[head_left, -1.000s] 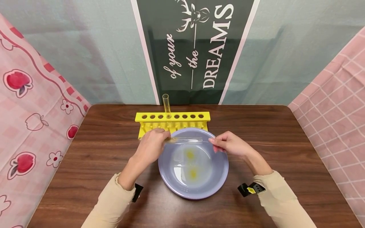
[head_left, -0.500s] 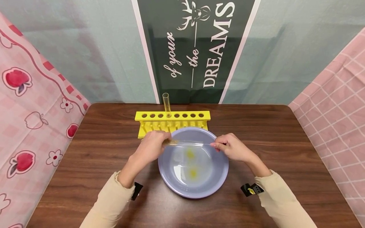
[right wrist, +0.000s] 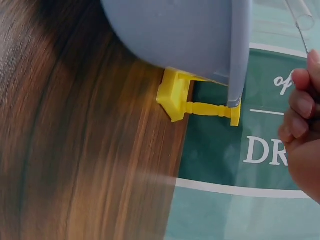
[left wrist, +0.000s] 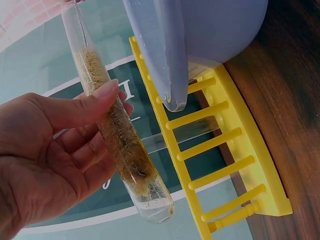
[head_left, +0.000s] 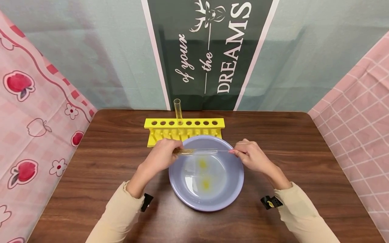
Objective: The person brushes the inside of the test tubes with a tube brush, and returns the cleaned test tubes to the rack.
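Note:
My left hand [head_left: 162, 153] grips a clear glass test tube [left wrist: 156, 207] between thumb and fingers, level above the basin in the head view. Inside the tube sits a test tube brush [left wrist: 122, 137] with tan bristles; in the left wrist view it fills the middle and lower part, short of the rounded end. Its twisted wire handle [right wrist: 301, 35] comes out of the tube's mouth. My right hand [head_left: 250, 155] pinches the end of that wire, to the right of the tube. Below both hands stands a lavender basin [head_left: 206, 206] holding cloudy water with two yellow patches.
Behind the basin is a yellow test tube rack [head_left: 183, 124], with one clear test tube [head_left: 178, 111] standing in it. The basin's far rim overlaps the rack's front. All stand on a brown wooden table [head_left: 288, 141], with a cloth backdrop [head_left: 127, 67] behind.
My right hand has shifted right, away from the tube's mouth, and more of the wire shows. The bristles sit slightly nearer the mouth. My left hand has stayed nearly in place.

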### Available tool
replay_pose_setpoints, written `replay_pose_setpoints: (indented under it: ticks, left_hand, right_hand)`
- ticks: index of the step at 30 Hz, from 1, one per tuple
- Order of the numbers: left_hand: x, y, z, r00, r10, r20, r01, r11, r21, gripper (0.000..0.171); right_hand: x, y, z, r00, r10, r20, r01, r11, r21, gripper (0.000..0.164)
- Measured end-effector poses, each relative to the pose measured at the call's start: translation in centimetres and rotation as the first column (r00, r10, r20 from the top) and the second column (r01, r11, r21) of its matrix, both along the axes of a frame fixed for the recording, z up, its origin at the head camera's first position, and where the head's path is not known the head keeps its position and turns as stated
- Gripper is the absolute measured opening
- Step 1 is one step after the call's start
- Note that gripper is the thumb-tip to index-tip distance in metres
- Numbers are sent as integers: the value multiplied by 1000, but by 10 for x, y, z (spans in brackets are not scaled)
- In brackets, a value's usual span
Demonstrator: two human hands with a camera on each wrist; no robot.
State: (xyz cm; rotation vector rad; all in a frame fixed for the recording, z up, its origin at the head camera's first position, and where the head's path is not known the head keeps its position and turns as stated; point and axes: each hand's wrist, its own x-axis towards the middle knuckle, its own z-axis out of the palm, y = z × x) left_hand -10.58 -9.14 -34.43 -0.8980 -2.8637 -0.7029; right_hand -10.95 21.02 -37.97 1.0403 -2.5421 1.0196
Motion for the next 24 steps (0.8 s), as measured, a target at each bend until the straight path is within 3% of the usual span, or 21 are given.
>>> replay_pose_setpoints:
  ticks: [2, 3, 5, 8, 11, 17, 19, 21, 22, 24]
  left_hand:
    - [0, -1, 0, 1000, 6, 3, -6, 1000, -2, 27]
    - [0, -1, 0, 1000, 8, -1, -8, 1000, -3, 27]
    - [0, -1, 1, 1000, 11, -14, -11, 1000, -6, 27]
    - [1, -1, 1, 999, 21, -39, -21, 1000, -10, 24]
    - [1, -2, 0, 998, 32, -61, -34, 999, -18, 22]
    - [3, -4, -3, 994, 49, -99, -52, 998, -29, 23]
    - [4, -5, -3, 994, 57, -97, -60, 998, -30, 24]
    - [4, -5, -3, 994, 62, -91, -65, 997, -31, 24]
    - [4, -6, -3, 994, 64, -90, -67, 997, -32, 24]
    - [4, -7, -3, 994, 69, -85, -71, 997, -27, 24]
  right_hand:
    - [1, 1, 3, 988, -11, 154, 14, 1000, -20, 25]
    - [2, 2, 5, 969, -14, 245, 23, 999, -32, 26]
    - [2, 2, 10, 906, -24, 423, 53, 997, -56, 31]
    - [1, 3, 15, 797, -34, 602, 94, 993, -68, 37]
    - [-1, 4, 16, 697, -12, 717, 128, 986, -108, 41]
    - [-5, 7, 16, 474, 154, 867, 206, 938, -279, 40]
    - [-5, 8, 15, 427, 203, 881, 217, 923, -318, 40]
    - [-5, 8, 15, 418, 215, 883, 219, 919, -327, 41]
    - [-5, 9, 15, 434, 200, 878, 213, 925, -316, 41]
    - [-5, 9, 14, 517, 123, 847, 180, 952, -248, 41]
